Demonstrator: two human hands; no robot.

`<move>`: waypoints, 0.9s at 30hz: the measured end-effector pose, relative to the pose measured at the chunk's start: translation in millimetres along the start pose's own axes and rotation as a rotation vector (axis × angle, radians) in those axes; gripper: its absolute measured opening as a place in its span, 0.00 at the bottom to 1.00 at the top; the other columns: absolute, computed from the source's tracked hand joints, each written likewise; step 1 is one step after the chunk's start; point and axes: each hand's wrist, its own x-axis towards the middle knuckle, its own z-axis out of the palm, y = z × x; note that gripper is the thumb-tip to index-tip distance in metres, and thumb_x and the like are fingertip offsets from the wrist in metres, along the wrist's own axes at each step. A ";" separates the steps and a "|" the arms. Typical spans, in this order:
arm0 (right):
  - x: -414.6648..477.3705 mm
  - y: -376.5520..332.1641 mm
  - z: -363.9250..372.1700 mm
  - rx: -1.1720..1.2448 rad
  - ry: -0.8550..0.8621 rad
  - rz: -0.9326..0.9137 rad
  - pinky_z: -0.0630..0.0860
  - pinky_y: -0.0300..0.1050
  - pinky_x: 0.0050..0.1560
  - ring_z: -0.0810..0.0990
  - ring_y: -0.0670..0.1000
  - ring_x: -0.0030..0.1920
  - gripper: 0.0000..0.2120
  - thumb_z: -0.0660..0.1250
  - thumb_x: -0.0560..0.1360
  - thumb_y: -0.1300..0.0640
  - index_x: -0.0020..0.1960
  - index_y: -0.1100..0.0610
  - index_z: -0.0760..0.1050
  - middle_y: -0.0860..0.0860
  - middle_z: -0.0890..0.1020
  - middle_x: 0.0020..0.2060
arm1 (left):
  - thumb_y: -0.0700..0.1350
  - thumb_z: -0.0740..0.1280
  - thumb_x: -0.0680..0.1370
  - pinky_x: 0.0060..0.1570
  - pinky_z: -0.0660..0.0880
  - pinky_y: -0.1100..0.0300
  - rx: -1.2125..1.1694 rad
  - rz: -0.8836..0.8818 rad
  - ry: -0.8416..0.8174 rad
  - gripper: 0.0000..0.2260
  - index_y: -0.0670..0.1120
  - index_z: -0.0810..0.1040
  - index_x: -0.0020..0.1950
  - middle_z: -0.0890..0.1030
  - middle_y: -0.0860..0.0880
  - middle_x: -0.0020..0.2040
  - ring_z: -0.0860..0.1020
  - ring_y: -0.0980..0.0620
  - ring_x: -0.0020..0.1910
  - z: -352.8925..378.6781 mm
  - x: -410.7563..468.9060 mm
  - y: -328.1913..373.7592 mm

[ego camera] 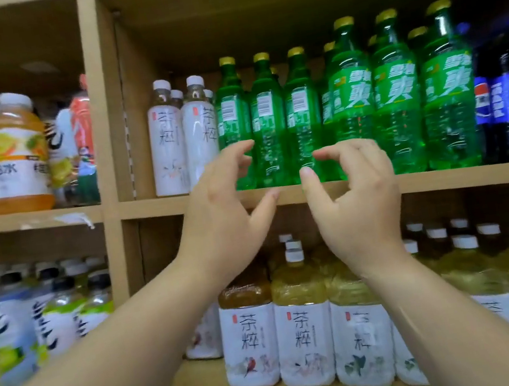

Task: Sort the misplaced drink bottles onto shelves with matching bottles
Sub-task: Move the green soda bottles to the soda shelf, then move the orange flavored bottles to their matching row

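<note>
Both my hands are raised in front of the upper middle shelf. My left hand [227,210] and my right hand [356,200] hold nothing, fingers curled and apart, on either side of a green soda bottle [267,124]. More green soda bottles [397,93] with yellow caps fill that shelf. Two white-labelled tea bottles [167,143] stand at its left end, next to the green ones. Matching white-labelled tea bottles [304,335] fill the shelf below, partly hidden by my arms.
Dark blue cola bottles [507,92] stand at the upper shelf's right end. The left compartment holds orange-yellow juice bottles [4,155] above and white-and-green labelled bottles [52,311] below. A wooden shelf edge [477,174] runs under the sodas.
</note>
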 end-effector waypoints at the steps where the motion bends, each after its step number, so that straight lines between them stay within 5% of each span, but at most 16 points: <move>1: -13.7 -14.4 11.3 0.054 -0.028 -0.003 0.68 0.42 0.57 0.78 0.54 0.55 0.12 0.69 0.77 0.50 0.54 0.57 0.81 0.51 0.80 0.50 | 0.49 0.74 0.77 0.65 0.74 0.58 0.083 0.029 -0.021 0.26 0.47 0.72 0.73 0.79 0.50 0.64 0.77 0.54 0.64 -19.1 -12.9 -13.5; 5: -68.9 -66.9 54.5 0.218 -0.183 -0.012 0.70 0.41 0.52 0.77 0.52 0.52 0.09 0.69 0.76 0.50 0.50 0.55 0.81 0.48 0.79 0.47 | 0.55 0.70 0.76 0.63 0.70 0.59 0.422 0.071 -0.180 0.22 0.46 0.78 0.67 0.81 0.48 0.62 0.77 0.49 0.62 -98.8 -69.0 -73.6; 14: -172.8 -185.3 169.6 0.238 -0.505 0.059 0.72 0.45 0.53 0.76 0.51 0.52 0.14 0.67 0.74 0.43 0.49 0.54 0.80 0.48 0.77 0.48 | 0.60 0.70 0.73 0.57 0.71 0.56 0.666 -0.245 -0.359 0.25 0.47 0.77 0.65 0.79 0.49 0.59 0.75 0.48 0.58 -248.3 -174.4 -211.6; 20: -222.4 -240.6 222.2 0.040 -0.516 0.134 0.73 0.48 0.56 0.75 0.54 0.56 0.17 0.67 0.72 0.41 0.51 0.52 0.82 0.48 0.77 0.51 | 0.67 0.60 0.72 0.61 0.70 0.55 0.560 -0.398 -0.426 0.32 0.49 0.75 0.69 0.77 0.50 0.62 0.75 0.48 0.63 -294.4 -205.8 -283.8; 27: -260.3 -254.1 223.6 -0.145 -0.390 0.364 0.65 0.46 0.68 0.71 0.58 0.69 0.23 0.78 0.71 0.50 0.63 0.55 0.79 0.54 0.71 0.66 | 0.59 0.73 0.75 0.69 0.69 0.56 0.123 -0.538 -0.485 0.32 0.52 0.68 0.75 0.70 0.55 0.68 0.71 0.53 0.68 -251.9 -222.8 -307.2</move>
